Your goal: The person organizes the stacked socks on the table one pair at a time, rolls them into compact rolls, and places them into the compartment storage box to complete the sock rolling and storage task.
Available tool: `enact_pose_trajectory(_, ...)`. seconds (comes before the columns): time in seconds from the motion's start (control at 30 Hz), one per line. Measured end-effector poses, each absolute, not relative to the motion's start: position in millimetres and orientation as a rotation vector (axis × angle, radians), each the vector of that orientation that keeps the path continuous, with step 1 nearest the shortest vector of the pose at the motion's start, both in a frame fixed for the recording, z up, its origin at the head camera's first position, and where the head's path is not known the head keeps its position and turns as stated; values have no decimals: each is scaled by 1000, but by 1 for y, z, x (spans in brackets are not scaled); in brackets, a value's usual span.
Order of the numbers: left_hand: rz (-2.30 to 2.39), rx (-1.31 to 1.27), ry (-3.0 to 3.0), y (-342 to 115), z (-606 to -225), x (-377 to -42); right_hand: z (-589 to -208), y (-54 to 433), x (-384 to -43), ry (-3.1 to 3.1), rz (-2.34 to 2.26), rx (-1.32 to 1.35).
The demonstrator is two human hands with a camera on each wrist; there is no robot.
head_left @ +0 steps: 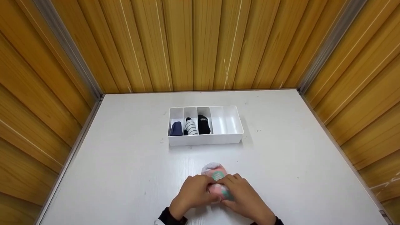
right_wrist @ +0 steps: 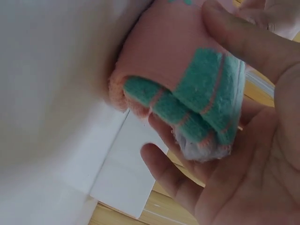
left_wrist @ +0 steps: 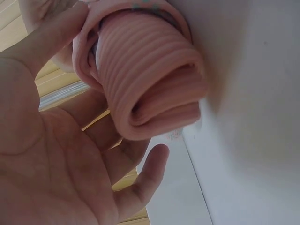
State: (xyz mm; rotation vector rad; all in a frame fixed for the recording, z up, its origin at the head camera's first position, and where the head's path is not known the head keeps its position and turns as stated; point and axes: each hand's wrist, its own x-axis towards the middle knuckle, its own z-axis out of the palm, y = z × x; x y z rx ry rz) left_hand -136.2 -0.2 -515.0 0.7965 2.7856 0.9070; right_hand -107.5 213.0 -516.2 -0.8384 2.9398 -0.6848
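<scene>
Both hands hold a folded pink sock (head_left: 217,168) with teal patches and pale grey-white ends, low over the table near the person. On its left side, the left hand (head_left: 195,191) grips it between thumb and fingers. The left wrist view shows the ribbed pink cuff (left_wrist: 150,75) doubled into a flat roll, the little finger standing off it. From the other side, the right hand (head_left: 245,197) pinches the sock with its thumb on top. In the right wrist view, teal-striped layers (right_wrist: 201,89) are tucked under a pink fold, with fingers behind.
Beyond the hands stands a white divided box (head_left: 204,140). Its left compartments hold a navy sock (head_left: 177,128), a striped sock (head_left: 191,127) and a black sock (head_left: 204,125). The white table (head_left: 109,162) has wood-look panels (head_left: 181,47) at its back and sides.
</scene>
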Motion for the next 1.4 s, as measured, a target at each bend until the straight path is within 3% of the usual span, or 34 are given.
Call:
enact_pose_trajectory(0.53, 959, 802, 2729, -1, -515, -139, -522, 209, -99, 3171, -527, -966)
enact_pose_trajectory(1.4, 897, 793, 2852, 0, -520, -135, -520, 209, -104, 3096, -539, -896)
